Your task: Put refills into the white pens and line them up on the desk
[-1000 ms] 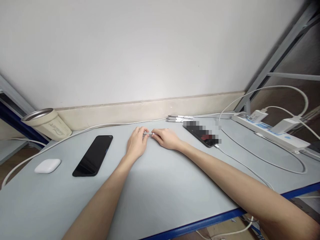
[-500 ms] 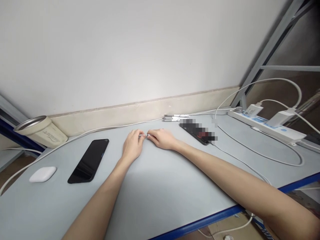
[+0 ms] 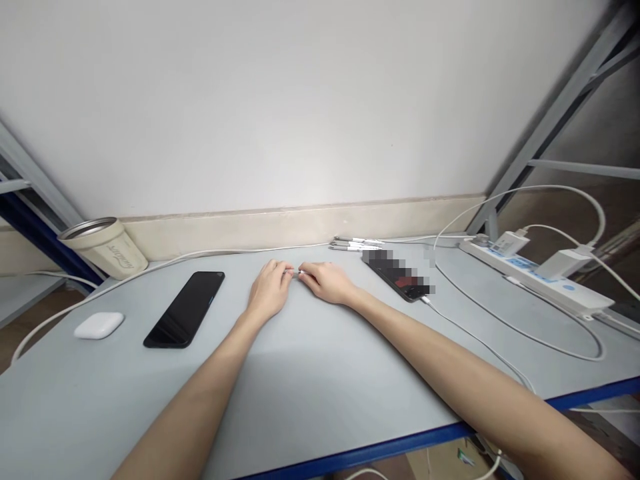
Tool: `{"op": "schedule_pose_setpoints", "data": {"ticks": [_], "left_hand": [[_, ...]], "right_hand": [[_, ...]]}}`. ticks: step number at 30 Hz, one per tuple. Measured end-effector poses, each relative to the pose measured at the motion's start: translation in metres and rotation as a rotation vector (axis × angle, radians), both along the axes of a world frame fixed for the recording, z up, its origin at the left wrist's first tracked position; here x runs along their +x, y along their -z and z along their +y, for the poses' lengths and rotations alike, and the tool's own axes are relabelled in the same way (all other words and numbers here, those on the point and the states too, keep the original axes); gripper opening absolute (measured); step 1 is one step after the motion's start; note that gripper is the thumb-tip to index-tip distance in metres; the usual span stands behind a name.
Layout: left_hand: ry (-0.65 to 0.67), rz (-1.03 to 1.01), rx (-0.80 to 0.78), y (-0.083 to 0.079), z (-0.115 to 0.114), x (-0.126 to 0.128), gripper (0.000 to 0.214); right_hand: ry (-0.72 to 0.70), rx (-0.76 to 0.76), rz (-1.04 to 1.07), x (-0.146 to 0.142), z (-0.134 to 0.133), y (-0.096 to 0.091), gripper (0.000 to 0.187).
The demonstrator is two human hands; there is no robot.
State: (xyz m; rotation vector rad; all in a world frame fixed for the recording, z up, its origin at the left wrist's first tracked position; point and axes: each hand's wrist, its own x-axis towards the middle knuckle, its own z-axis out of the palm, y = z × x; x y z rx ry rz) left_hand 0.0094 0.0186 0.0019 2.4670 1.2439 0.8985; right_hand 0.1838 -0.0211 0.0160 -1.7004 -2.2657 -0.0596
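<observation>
Both hands meet over the middle of the desk, pinched on a slim grey-and-white pen. Only a short stretch of it shows between the fingertips; the rest is hidden by the hands. My left hand is closed on its left end, fingers curled and thumb towards the right. From the right, my right hand grips the other end with its fingertips. Several similar white-and-grey pens lie side by side near the wall, beyond my right hand.
A black phone and a white earbud case lie left, with a beige cup behind. Right of my hands, a partly pixelated phone is plugged into a white cable. A power strip with chargers and looping cables stands far right.
The camera view has shifted and tilted slightly, so the desk items appear displaced. Both hands keep the same grip on the pen, with barely any movement.
</observation>
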Motion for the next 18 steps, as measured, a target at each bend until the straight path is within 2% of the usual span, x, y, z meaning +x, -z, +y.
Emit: {"op": "schedule_pose_setpoints", "data": {"ticks": [10, 15, 18], "left_hand": [[-0.006, -0.015, -0.006, 0.0013, 0.0016, 0.0002, 0.020], [0.059, -0.058, -0.018, 0.0030, 0.0034, 0.0008, 0.016], [0.021, -0.005, -0.009, 0.0037, 0.0053, 0.0024, 0.017]], "right_hand": [[-0.028, 0.025, 0.038, 0.0014, -0.0003, 0.0023, 0.027], [-0.053, 0.060, 0.048, 0.0022, 0.0009, 0.0032, 0.026], [-0.061, 0.065, 0.053, 0.0025, 0.0025, 0.0042, 0.026]]}}
